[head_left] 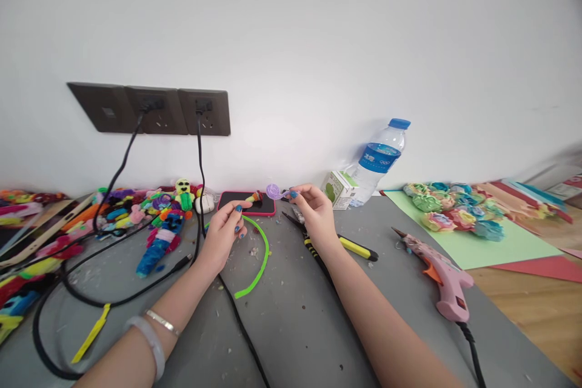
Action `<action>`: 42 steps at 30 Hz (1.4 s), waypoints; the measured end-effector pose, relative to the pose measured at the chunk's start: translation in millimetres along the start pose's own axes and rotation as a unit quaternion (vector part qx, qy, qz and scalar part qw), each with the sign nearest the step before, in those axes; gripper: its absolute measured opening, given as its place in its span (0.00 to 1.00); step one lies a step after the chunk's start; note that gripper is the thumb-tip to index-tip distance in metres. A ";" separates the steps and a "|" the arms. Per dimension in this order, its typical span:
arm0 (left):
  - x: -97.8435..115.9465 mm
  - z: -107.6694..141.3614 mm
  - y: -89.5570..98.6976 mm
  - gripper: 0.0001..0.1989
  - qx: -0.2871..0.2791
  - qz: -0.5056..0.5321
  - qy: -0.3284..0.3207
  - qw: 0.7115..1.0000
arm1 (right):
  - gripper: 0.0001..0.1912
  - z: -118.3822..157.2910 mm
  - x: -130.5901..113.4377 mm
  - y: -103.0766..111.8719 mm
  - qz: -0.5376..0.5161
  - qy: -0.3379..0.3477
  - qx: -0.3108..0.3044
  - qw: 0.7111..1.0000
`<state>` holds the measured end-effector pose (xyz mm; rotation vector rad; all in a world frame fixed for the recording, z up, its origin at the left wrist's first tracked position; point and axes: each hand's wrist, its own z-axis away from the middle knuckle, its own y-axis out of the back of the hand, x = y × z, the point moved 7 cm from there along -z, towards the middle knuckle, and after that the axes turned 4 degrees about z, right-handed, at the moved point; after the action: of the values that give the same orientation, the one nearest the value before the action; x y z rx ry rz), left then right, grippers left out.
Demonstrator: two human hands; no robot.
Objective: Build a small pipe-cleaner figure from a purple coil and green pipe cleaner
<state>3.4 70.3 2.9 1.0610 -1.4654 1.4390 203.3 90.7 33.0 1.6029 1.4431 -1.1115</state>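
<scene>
My left hand is closed in a pinch. At its fingertips is a small fuzzy piece in red, yellow and green, seen against the phone. My right hand pinches the tail of a purple pipe cleaner, whose other end is wound into a flat spiral facing the left hand. A bright green pipe cleaner curves over the grey table below the left hand, one stretch hidden behind it. Pliers with yellow and black handles lie under my right hand and wrist.
A phone lies behind the hands. At right are a pink glue gun, paper flowers, a water bottle and a small carton. Black cables and a pile of pipe-cleaner pieces cover the left.
</scene>
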 end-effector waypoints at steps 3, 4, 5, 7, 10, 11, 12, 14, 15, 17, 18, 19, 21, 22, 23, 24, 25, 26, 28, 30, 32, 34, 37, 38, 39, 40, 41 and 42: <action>2.3 0.6 0.3 0.09 0.010 0.018 -0.009 1.000 | 0.14 0.4 0.2 -0.5 0.007 0.001 -0.006 1.000; 2.9 0.5 1.2 0.09 0.016 0.020 -0.013 1.000 | 0.14 0.4 0.3 -0.8 0.007 0.001 -0.008 1.000; 3.3 0.2 2.5 0.09 0.022 0.023 -0.018 0.999 | 0.14 0.4 0.4 -1.1 0.005 0.001 -0.010 1.000; 3.8 -0.7 5.1 0.10 0.033 0.029 -0.029 0.999 | 0.14 0.3 0.2 -1.4 0.000 0.002 -0.012 1.000; 2.8 -2.4 8.0 0.12 0.044 0.033 -0.039 0.998 | 0.14 0.0 -0.6 -1.7 -0.008 0.007 -0.011 1.000; 2.2 -2.8 8.3 0.12 0.046 0.031 -0.039 0.998 | 0.13 0.0 -0.9 -1.8 -0.009 0.008 -0.011 1.000; 1.7 -3.1 8.0 0.11 0.046 0.027 -0.037 0.998 | 0.13 0.0 -1.1 -1.9 -0.010 0.009 -0.011 1.000; 0.6 -3.3 5.8 0.11 0.036 0.020 -0.027 0.999 | 0.13 0.1 -1.3 -1.9 -0.008 0.010 -0.010 1.000; 0.2 -3.1 4.0 0.11 0.027 0.016 -0.021 0.999 | 0.14 0.2 -1.2 -1.9 -0.006 0.010 -0.010 1.000; -0.3 -2.4 0.7 0.11 0.011 0.011 -0.011 1.000 | 0.14 0.3 -0.8 -1.9 0.000 0.008 -0.011 1.000; -0.3 -2.0 -0.2 0.11 0.006 0.010 -0.008 1.000 | 0.14 0.3 -0.5 -2.0 0.003 0.008 -0.012 1.000; -0.2 -1.7 -0.4 0.12 0.004 0.010 -0.008 1.000 | 0.14 0.3 -0.3 -2.1 0.005 0.007 -0.013 1.000; -0.5 -1.6 1.0 0.13 0.007 0.013 -0.007 1.000 | 0.14 0.2 -0.1 -2.2 0.005 0.008 -0.015 1.000; -1.3 -1.6 2.5 0.14 0.011 0.013 -0.004 1.000 | 0.13 0.2 -0.2 -2.2 0.005 0.008 -0.015 1.000; -2.5 -1.8 4.0 0.15 0.013 0.010 0.001 1.000 | 0.13 0.2 -0.3 -2.3 0.006 0.008 -0.016 1.000; -4.1 -1.9 5.2 0.15 0.014 0.002 0.008 1.000 | 0.13 0.2 -0.4 -2.4 0.008 0.009 -0.017 1.000; -5.7 -2.0 5.9 0.16 0.011 -0.008 0.016 1.000 | 0.13 0.3 -0.7 -2.5 0.011 0.009 -0.018 1.000; -7.2 -2.0 5.8 0.17 0.004 -0.021 0.025 0.999 | 0.13 0.4 -1.1 -2.5 0.016 0.010 -0.018 1.000; -7.3 -1.8 4.4 0.18 -0.010 -0.037 0.027 0.999 | 0.13 0.6 -1.5 -2.7 0.021 0.011 -0.019 1.000; -3.6 -1.6 3.6 0.17 -0.006 -0.032 0.010 0.999 | 0.13 0.6 -1.4 -2.9 0.020 0.010 -0.020 1.000; -0.7 -1.4 2.7 0.14 -0.001 -0.026 -0.002 1.000 | 0.13 0.6 -0.7 -2.9 0.019 0.007 -0.019 1.000; -0.7 -1.4 0.7 0.14 -0.011 -0.037 0.000 0.999 | 0.13 0.5 -0.3 -2.6 0.019 0.008 -0.018 1.000; -3.2 -1.5 -1.6 0.11 -0.038 -0.078 0.004 0.996 | 0.13 0.3 0.1 -2.3 0.016 0.011 -0.016 1.000; -3.7 -1.5 -1.6 0.09 -0.042 -0.090 0.003 0.995 | 0.13 0.3 0.4 -2.3 0.016 0.011 -0.016 1.000; -3.6 -1.4 -1.1 0.07 -0.041 -0.098 0.000 0.994 | 0.13 0.2 0.6 -2.4 0.016 0.011 -0.017 1.000; -2.5 -1.2 -0.4 0.07 -0.035 -0.100 -0.006 0.994 | 0.13 0.2 0.6 -2.5 0.016 0.012 -0.017 1.000; -1.0 -0.8 0.0 0.07 -0.028 -0.096 -0.013 0.995 | 0.13 0.2 0.6 -2.5 0.017 0.013 -0.016 1.000; 0.6 -0.2 0.1 0.07 -0.022 -0.088 -0.017 0.996 | 0.13 0.2 0.6 -2.4 0.018 0.013 -0.016 1.000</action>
<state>3.1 70.5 3.5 1.1625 -1.3840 1.2652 200.9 91.0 32.6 1.6199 1.4360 -1.0469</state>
